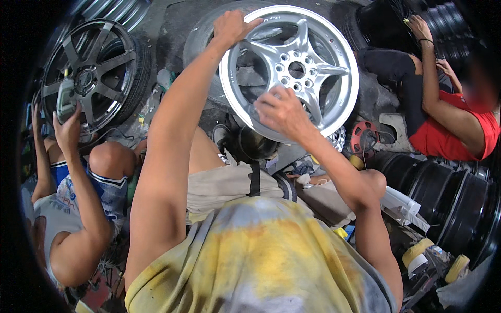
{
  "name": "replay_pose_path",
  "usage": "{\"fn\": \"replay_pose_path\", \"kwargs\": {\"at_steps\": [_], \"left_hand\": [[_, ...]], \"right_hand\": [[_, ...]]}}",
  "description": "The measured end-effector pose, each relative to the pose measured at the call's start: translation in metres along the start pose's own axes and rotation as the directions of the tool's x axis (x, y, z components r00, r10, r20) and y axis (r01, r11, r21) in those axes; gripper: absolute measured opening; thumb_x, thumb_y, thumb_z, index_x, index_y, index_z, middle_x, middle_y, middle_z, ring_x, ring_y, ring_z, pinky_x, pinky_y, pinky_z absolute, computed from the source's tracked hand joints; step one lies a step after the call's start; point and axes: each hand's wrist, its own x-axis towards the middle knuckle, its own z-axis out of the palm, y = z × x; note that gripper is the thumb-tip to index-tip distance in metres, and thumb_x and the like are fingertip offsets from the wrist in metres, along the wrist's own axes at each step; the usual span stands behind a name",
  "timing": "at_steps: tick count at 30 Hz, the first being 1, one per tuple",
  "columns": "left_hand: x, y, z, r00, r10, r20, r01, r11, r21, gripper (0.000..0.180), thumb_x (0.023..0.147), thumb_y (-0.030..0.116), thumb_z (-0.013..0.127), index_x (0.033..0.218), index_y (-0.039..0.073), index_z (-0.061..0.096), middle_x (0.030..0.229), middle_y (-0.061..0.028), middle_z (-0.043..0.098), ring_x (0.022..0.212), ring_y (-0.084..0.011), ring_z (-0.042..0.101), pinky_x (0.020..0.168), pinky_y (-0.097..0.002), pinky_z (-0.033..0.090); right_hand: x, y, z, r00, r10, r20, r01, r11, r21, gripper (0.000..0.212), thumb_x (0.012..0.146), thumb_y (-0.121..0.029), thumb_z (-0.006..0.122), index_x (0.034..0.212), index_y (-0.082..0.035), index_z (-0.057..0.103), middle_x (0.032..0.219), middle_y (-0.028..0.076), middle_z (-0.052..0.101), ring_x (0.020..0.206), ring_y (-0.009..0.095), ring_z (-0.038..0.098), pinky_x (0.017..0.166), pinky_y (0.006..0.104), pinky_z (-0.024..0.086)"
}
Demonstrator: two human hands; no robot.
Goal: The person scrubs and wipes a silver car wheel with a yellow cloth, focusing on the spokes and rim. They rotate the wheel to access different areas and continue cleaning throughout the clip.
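A silver alloy wheel rim (pixel 342 69) with several star-shaped spokes is tilted toward me in front, above a grey tire (pixel 195 52). My left hand (pixel 229 28) grips the rim's upper left edge, its thumb lying along the lip and its fingers wrapped behind. Low on the wheel's face, my right hand (pixel 282 110) rests near the lower spokes and the inner barrel. Its fingers are curled in and slightly blurred; whatever they may hold is hidden under the palm.
At left, a person holds a grey-green power tool (pixel 66 96) against a dark spoked wheel (pixel 94 73). Another person in a red shirt (pixel 443 128) sits at right. Black steel rims (pixel 449 203) lie at lower right, near a red reel (pixel 364 136) and yellow-and-white tape rolls (pixel 417 255).
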Motion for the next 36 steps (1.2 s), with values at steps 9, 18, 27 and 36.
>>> {"fn": "replay_pose_path", "kwargs": {"at_steps": [9,18,27,36], "left_hand": [[0.000,0.000,0.002,1.000,-0.011,0.024,0.012,0.999,-0.034,0.076,0.083,0.072,0.068,0.096,-0.002,0.078,0.092,-0.0268,0.075,0.091,-0.0427,0.074,0.080,-0.0515,0.058],[0.002,0.004,0.002,0.999,-0.021,0.046,0.023,0.999,-0.041,0.075,0.083,0.074,0.067,0.099,0.002,0.079,0.094,-0.0254,0.075,0.093,-0.0424,0.074,0.083,-0.0519,0.058],[0.001,0.002,-0.001,0.998,-0.015,0.053,0.017,1.000,-0.024,0.077,0.083,0.076,0.065,0.100,0.001,0.079,0.094,-0.0258,0.075,0.093,-0.0434,0.073,0.082,-0.0529,0.057],[-0.001,0.008,-0.007,0.997,-0.027,0.068,0.028,1.000,-0.003,0.075,0.082,0.074,0.068,0.094,0.001,0.079,0.093,-0.0259,0.075,0.091,-0.0433,0.074,0.081,-0.0512,0.058]], "right_hand": [[0.003,0.011,-0.007,0.999,0.008,-0.039,-0.008,1.000,-0.020,0.016,0.078,-0.021,0.077,0.090,-0.012,0.074,0.100,0.001,0.065,0.106,0.025,0.057,0.090,0.0429,0.049],[0.013,0.028,-0.026,0.991,0.079,0.106,-0.071,0.994,-0.083,0.018,0.080,-0.023,0.076,0.097,-0.017,0.078,0.104,-0.002,0.067,0.106,0.025,0.054,0.087,0.0422,0.045],[0.041,0.027,-0.016,0.959,-0.017,0.282,0.013,1.000,0.013,0.017,0.083,-0.028,0.073,0.075,-0.013,0.074,0.085,0.001,0.064,0.100,0.025,0.054,0.083,0.0436,0.046],[0.037,0.027,-0.009,0.959,0.015,0.283,0.023,0.991,-0.133,0.022,0.084,-0.033,0.069,0.073,-0.015,0.075,0.092,0.001,0.066,0.107,0.024,0.053,0.085,0.0429,0.046]]}}
